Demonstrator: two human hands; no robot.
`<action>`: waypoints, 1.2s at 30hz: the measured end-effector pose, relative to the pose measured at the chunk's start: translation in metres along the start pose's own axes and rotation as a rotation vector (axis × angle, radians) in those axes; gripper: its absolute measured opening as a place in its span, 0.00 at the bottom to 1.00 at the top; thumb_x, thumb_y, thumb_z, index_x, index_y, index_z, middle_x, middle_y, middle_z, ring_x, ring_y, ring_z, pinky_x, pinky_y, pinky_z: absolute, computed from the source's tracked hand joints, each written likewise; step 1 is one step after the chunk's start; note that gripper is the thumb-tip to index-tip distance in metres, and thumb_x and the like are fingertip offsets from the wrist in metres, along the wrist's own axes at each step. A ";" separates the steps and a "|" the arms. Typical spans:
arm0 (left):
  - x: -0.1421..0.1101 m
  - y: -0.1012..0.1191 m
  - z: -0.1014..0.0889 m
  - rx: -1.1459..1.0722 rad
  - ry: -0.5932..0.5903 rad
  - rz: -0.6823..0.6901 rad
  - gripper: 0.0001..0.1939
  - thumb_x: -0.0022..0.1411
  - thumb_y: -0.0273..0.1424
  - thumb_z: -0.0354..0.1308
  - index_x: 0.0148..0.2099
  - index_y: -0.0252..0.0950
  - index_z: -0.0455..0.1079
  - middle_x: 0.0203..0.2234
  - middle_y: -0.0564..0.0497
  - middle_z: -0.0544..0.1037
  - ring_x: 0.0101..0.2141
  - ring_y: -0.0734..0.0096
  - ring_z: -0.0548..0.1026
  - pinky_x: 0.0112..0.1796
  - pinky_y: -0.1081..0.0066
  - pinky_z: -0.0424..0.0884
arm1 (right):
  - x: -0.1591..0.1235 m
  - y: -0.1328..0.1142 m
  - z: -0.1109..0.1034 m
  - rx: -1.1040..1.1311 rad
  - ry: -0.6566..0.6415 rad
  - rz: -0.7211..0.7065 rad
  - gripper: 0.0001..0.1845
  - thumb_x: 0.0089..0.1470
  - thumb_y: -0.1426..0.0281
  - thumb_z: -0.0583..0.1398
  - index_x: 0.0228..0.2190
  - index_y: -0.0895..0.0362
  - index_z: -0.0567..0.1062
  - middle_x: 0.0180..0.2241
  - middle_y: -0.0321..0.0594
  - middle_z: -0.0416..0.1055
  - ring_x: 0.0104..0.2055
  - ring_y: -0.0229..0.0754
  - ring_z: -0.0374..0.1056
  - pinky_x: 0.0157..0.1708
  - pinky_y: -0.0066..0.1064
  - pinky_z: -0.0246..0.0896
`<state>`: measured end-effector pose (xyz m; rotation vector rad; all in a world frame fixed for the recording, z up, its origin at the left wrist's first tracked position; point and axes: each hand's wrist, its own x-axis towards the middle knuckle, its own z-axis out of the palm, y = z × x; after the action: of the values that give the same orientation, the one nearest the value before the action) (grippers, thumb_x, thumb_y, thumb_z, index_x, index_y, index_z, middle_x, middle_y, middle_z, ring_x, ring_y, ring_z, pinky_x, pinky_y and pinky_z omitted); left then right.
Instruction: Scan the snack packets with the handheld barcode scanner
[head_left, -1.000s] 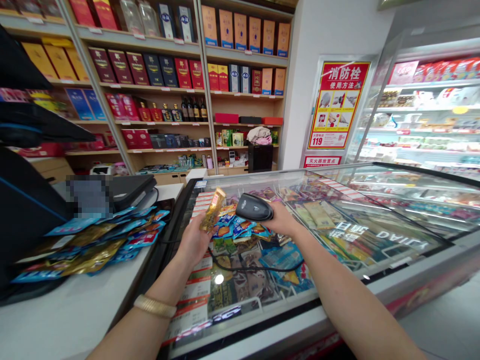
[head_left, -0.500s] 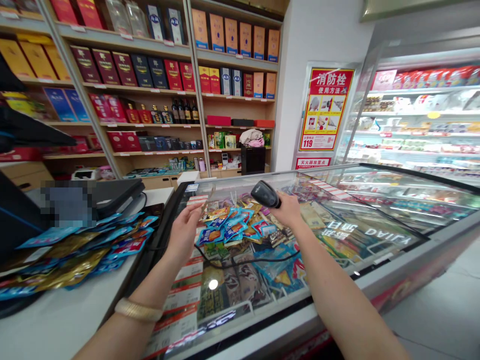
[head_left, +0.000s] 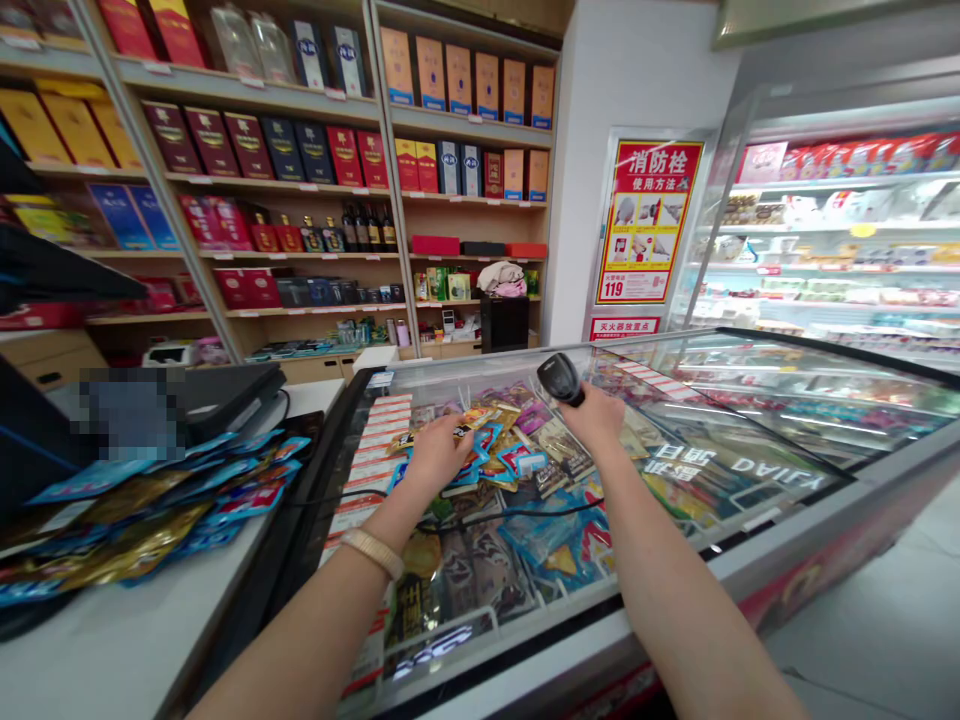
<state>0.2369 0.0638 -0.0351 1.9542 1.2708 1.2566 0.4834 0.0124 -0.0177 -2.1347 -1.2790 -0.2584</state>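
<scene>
Foil snack packets [head_left: 491,462], blue and gold, lie in a loose heap under and just beyond the left hand [head_left: 439,455], on the glass top of a chest freezer [head_left: 825,520]. That hand is half curled, palm down, its fingertips at a gold-and-orange packet on the near-left side of the heap; whether they pinch it or only rest there, I cannot tell. To its right and slightly farther off, the right hand [head_left: 596,415] is wrapped round a black barcode scanner [head_left: 559,377], held up clear of the heap. The step in hand looks like handling one packet while the scanner waits ready; the next move seems to call for a thumb-and-finger hold on a single packet, without dragging its neighbours. More foil pouches [head_left: 150,525] lie on the counter [head_left: 97,645], well to the left of the left hand. The left fingertips are mostly masked by the hand itself, the scanner's trigger and window do not show, and the packet lettering is too small to read. A black cable [head_left: 525,515] below the heap disappears behind the right forearm, and both forearms run out of view at the bottom.
</scene>
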 end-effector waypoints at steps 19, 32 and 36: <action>-0.033 -0.021 -0.152 0.150 0.398 0.122 0.13 0.48 0.32 0.64 0.39 0.41 0.75 0.50 0.44 0.74 0.55 0.51 0.67 0.61 0.58 0.54 | -0.006 -0.006 0.006 -0.004 -0.020 -0.070 0.19 0.52 0.57 0.58 0.40 0.54 0.78 0.34 0.48 0.79 0.43 0.56 0.74 0.44 0.41 0.58; -0.019 -0.071 -0.313 1.026 0.272 -0.495 0.26 0.56 0.53 0.51 0.24 0.35 0.57 0.42 0.39 0.77 0.52 0.41 0.68 0.48 0.47 0.64 | -0.019 -0.027 0.007 -0.039 0.016 -0.220 0.19 0.49 0.55 0.61 0.38 0.55 0.78 0.32 0.46 0.78 0.42 0.54 0.73 0.43 0.38 0.56; -0.018 -0.072 -0.310 1.093 0.252 -0.582 0.27 0.54 0.56 0.51 0.25 0.34 0.60 0.45 0.39 0.76 0.54 0.39 0.66 0.46 0.46 0.63 | -0.022 -0.030 0.008 -0.012 -0.013 -0.249 0.18 0.50 0.57 0.61 0.39 0.54 0.78 0.32 0.44 0.78 0.40 0.51 0.73 0.44 0.37 0.56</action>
<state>-0.0716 0.0555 0.0433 1.7489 2.7972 0.5078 0.4461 0.0114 -0.0216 -1.9882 -1.5552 -0.3575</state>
